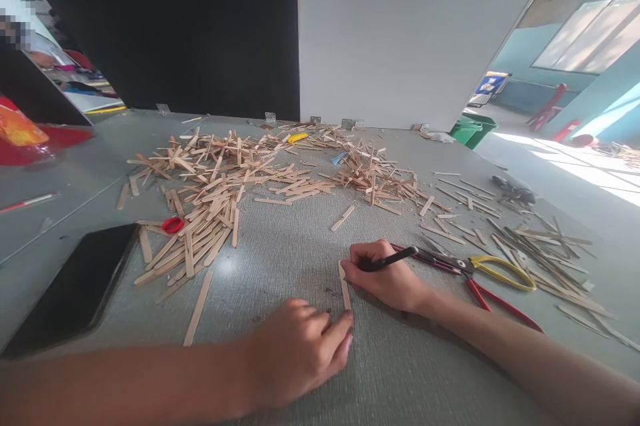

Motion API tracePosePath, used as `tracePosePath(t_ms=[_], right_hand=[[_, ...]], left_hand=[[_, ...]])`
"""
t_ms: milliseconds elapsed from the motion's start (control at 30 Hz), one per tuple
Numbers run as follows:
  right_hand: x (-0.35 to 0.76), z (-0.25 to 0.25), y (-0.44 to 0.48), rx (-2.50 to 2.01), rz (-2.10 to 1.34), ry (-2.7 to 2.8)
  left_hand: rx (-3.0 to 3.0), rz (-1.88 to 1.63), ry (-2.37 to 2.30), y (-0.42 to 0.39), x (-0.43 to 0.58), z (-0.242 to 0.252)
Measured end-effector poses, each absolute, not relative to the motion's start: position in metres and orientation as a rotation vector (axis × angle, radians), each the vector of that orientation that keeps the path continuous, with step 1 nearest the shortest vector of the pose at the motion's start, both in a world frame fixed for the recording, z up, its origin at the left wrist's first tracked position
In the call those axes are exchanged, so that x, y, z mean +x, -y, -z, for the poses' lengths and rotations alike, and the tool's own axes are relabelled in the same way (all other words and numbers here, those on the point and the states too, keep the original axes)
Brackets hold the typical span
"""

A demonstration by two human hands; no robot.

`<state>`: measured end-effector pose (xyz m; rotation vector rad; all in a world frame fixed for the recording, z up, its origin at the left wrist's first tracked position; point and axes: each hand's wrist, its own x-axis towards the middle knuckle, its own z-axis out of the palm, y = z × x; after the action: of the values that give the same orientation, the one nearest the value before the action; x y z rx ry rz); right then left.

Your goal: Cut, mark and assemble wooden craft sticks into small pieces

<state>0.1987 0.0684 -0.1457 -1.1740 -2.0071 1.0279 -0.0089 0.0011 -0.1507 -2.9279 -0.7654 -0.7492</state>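
A single wooden stick (345, 289) lies on the grey table (300, 239) between my hands. My left hand (300, 349) rests on the table with fingers curled, its fingertips pressing the near end of that stick. My right hand (387, 276) grips a black pen (390, 259), its tip at the stick's far end. A big heap of wooden sticks (220, 179) spreads across the table beyond.
Pliers with yellow and red handles (480, 273) lie right of my right hand. A black phone (75, 289) sits at the left. A small red ring (173, 225) lies among the sticks. Thin offcuts (540, 246) are scattered at the right. Black and white boards stand behind.
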Motion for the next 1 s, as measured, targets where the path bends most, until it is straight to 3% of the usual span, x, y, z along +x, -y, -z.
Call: tracePosePath(t_ms=[233, 600, 1000], right_hand=[[0.2, 0.143, -0.067, -1.145, -1.163, 1.934], [0.203, 0.147, -0.067, -1.036, -1.026, 2.054], [0.2, 0.144, -0.065, -1.142, -1.259, 1.958]], left_hand=[[-2.898, 1.057, 1.256, -0.008, -0.008, 0.147], [-2.973, 0.515, 1.563, -0.017, -0.013, 0.15], [-2.949, 0.677, 1.612, -0.021, -0.01, 0.151]])
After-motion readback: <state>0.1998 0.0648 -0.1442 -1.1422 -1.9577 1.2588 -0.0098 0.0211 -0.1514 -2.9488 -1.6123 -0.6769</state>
